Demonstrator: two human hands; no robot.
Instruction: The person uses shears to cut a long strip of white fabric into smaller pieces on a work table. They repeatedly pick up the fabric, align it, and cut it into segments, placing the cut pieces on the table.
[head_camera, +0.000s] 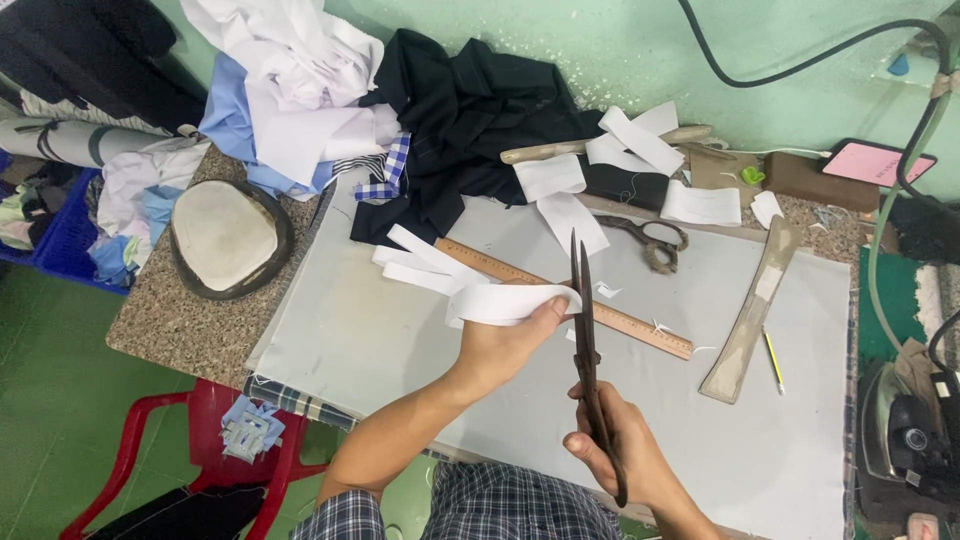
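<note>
My left hand (505, 345) pinches a white fabric strip (500, 303) that curls over the grey work surface (350, 330). Large dark scissors (584, 330) stand upright in my right hand (612, 448), blades nearly closed and touching the strip's right end. Just behind the strip lies a wooden ruler (565, 297), running diagonally. More white strips (415, 262) lie left of the ruler.
A second pair of scissors (652, 240), a curved wooden ruler (748, 310) and a pencil (773, 360) lie to the right. Black cloth (470, 120) and white cloth (300, 80) pile up at the back. A padded ham (225, 235) sits left, an iron (905, 430) right, a red plastic chair (210, 450) below.
</note>
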